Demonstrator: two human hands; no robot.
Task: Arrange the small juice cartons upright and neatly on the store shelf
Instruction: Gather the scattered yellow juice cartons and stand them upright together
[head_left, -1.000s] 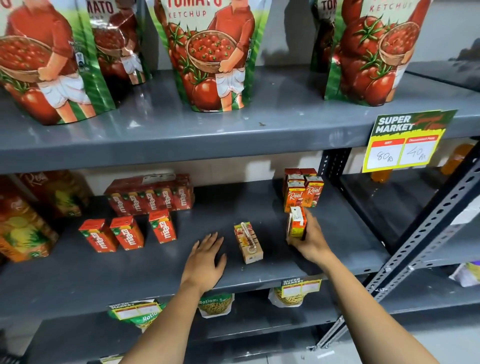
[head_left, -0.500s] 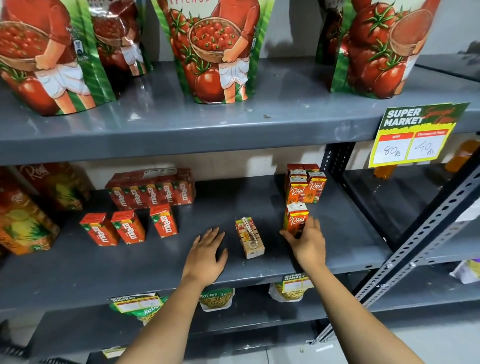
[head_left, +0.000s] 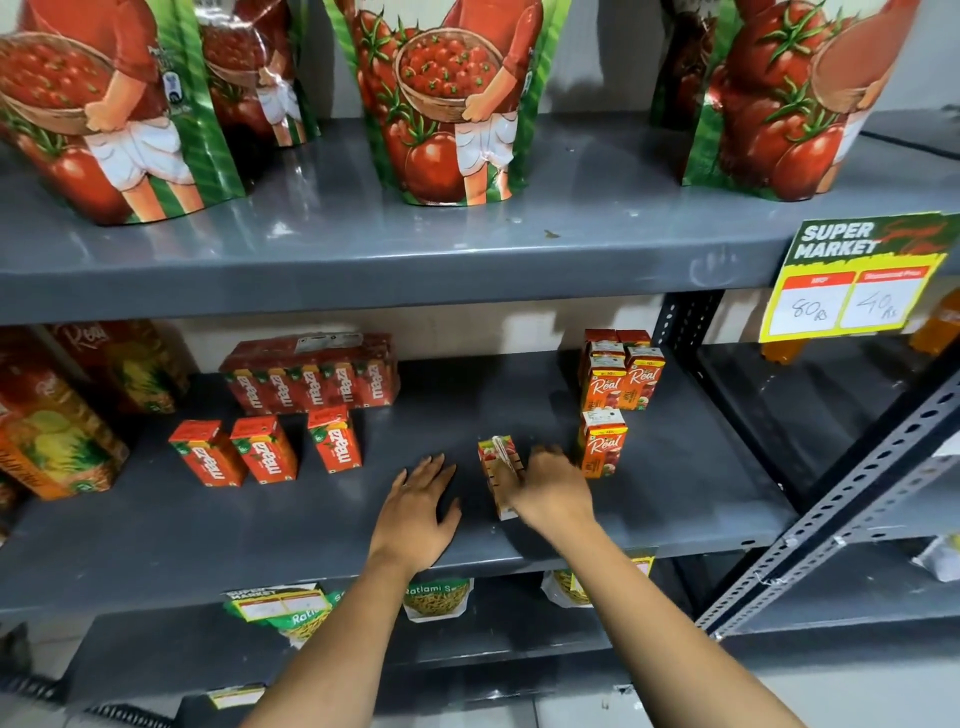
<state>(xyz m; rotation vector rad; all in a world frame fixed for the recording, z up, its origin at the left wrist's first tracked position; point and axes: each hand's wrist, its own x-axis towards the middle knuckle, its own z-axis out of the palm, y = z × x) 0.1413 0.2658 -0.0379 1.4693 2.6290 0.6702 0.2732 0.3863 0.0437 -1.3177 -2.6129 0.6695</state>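
Observation:
On the grey middle shelf (head_left: 675, 499) a small juice carton (head_left: 497, 462) lies flat on its back, straw side up. My right hand (head_left: 553, 488) rests on its right side, fingers curled over it; the hand is blurred. Just right of it one Real carton (head_left: 602, 444) stands upright alone. Behind that, several Real cartons (head_left: 621, 371) stand in a tight group. My left hand (head_left: 418, 506) lies flat on the shelf, fingers spread, left of the lying carton. Three red Maaza cartons (head_left: 265, 449) stand in a loose row further left.
A shrink-wrapped Maaza pack (head_left: 311, 374) sits at the back. Large juice cartons (head_left: 52, 436) fill the far left. Ketchup pouches (head_left: 447, 98) line the shelf above. A price tag (head_left: 857, 280) hangs at right beside a slotted upright (head_left: 852, 499). Snack packets (head_left: 436, 597) sit below.
My right hand stood the Real carton upright in front of the group, let go, and moved left onto the lying carton. My left hand stayed flat on the shelf.

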